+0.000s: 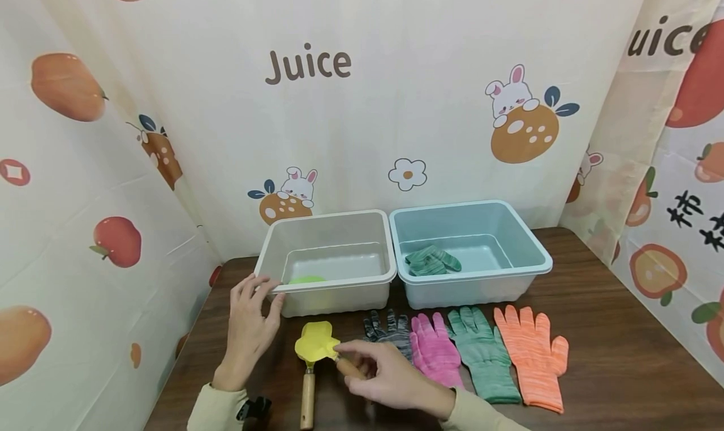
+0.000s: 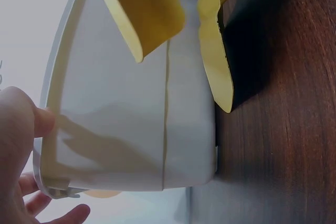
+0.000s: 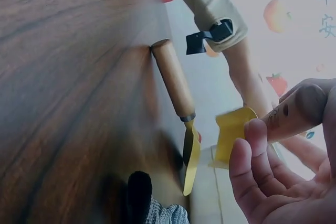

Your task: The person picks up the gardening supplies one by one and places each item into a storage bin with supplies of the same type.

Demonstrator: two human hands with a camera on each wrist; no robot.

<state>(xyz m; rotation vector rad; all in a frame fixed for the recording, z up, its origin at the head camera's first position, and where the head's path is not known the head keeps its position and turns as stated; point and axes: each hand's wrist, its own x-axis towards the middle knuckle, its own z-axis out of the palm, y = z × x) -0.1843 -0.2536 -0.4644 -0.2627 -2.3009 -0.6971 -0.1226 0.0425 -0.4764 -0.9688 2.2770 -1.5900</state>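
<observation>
My left hand (image 1: 251, 324) is at the front left corner of the grey bin (image 1: 334, 296), thumb on the outer wall and fingers over the rim. A small yellow-bladed hand shovel (image 3: 231, 132) with a short wooden handle is in my right hand (image 1: 390, 374), which grips the handle. Its blade hangs above the table before the bin. Below it lies a yellow trowel (image 1: 307, 396) with a wooden handle, blade toward the bin; in the head view the two yellow blades overlap. Inside the grey bin, a yellow-green thing (image 1: 307, 279) shows partly, the front wall hiding the rest.
To the right stands a light blue bin (image 1: 469, 286) with a rolled green glove (image 1: 432, 261) inside. Flat in front lie a dark grey glove (image 1: 396, 330), a pink glove (image 1: 434, 352), a green glove (image 1: 483, 359) and an orange glove (image 1: 534, 355). Printed curtains (image 1: 441, 60) surround the table.
</observation>
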